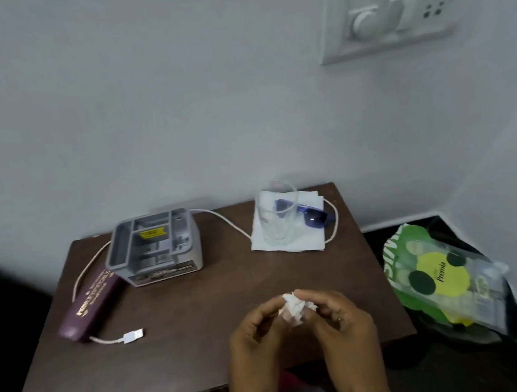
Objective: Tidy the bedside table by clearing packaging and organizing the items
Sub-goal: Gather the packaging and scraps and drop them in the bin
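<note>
Above the front of the brown bedside table (204, 349), my left hand (255, 342) and my right hand (344, 322) both pinch a crumpled white tissue (295, 305). At the back stand a grey plastic organizer box (156, 247) and a clear drinking glass (277, 216). The glass rests on a folded white napkin (308, 241), with blue sunglasses (313, 216) behind it. A purple case (90, 306) lies on the left. A white USB cable (134, 335) runs behind the box and ends in a plug near the case.
A green and yellow plastic packet (439, 274) lies in a dark bin to the right of the table. A white switchboard (389, 0) hangs on the wall above. The wall runs right behind the table.
</note>
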Demonstrator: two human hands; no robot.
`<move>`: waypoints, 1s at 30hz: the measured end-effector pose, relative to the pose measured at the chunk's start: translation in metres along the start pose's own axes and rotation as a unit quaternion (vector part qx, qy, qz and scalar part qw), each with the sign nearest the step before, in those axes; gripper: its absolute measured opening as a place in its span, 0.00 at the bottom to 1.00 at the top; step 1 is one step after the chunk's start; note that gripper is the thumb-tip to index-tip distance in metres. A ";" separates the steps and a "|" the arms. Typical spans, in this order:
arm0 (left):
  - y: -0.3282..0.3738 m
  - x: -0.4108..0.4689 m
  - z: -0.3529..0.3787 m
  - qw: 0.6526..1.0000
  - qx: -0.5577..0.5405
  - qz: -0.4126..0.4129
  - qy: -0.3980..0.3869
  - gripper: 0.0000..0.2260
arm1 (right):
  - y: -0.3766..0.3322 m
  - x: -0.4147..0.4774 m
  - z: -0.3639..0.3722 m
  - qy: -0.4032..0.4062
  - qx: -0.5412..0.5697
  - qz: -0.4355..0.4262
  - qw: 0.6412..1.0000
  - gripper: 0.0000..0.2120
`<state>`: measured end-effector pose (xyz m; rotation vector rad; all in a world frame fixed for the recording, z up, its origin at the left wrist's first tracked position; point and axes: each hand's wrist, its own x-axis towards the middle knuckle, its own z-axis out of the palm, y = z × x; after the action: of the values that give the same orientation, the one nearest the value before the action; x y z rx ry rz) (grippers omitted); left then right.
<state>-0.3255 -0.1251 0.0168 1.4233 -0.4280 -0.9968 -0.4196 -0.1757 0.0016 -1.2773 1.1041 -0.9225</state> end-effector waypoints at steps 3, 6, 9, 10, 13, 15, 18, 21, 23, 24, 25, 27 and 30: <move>-0.010 0.003 0.030 0.999 0.020 -0.029 -0.023 0.07 | 0.002 0.005 -0.031 0.026 0.009 0.002 1.000 0.15; -0.023 0.009 0.066 0.997 0.032 -0.052 -0.056 0.07 | 0.008 0.012 -0.065 0.076 0.010 0.010 0.997 0.14; -0.033 0.017 0.102 0.992 0.050 -0.075 -0.087 0.06 | 0.013 0.019 -0.092 0.135 0.015 0.029 0.990 0.13; -0.038 0.021 0.119 0.990 0.058 -0.078 -0.102 0.07 | 0.018 0.023 -0.104 0.166 0.009 0.027 0.986 0.13; -0.058 0.035 0.169 0.977 0.096 -0.069 -0.177 0.10 | 0.038 0.044 -0.142 0.251 -0.055 0.004 0.966 0.14; -0.075 0.046 0.199 0.959 0.163 -0.038 -0.230 0.14 | 0.058 0.064 -0.171 0.303 -0.077 -0.002 0.950 0.13; -0.094 0.061 0.224 0.938 0.233 -0.031 -0.256 0.23 | 0.090 0.092 -0.212 0.305 -0.126 0.016 0.944 0.13; -0.111 0.072 0.222 0.934 0.262 -0.040 -0.238 0.26 | 0.122 0.106 -0.239 0.281 -0.181 0.080 0.939 0.14; -0.122 0.075 0.215 0.934 0.266 -0.061 -0.230 0.27 | 0.141 0.107 -0.251 0.277 -0.208 0.099 0.933 0.13; -0.123 0.075 0.212 0.936 0.260 -0.070 -0.228 0.26 | 0.148 0.107 -0.254 0.274 -0.217 0.103 0.931 0.12; -0.123 0.074 0.210 0.938 0.252 -0.078 -0.226 0.25 | 0.153 0.106 -0.257 0.272 -0.226 0.105 0.929 0.12; -0.122 0.072 0.207 0.942 0.234 -0.078 -0.225 0.24 | 0.159 0.105 -0.258 0.271 -0.243 0.102 0.926 0.10; -0.118 0.071 0.207 0.943 0.233 -0.068 -0.225 0.23 | 0.159 0.103 -0.251 0.276 -0.245 0.088 0.925 0.08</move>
<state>-0.4835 -0.2899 -0.0827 1.6544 -0.9639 -1.4048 -0.6471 -0.3225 -0.1582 -1.3111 1.9568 -0.9249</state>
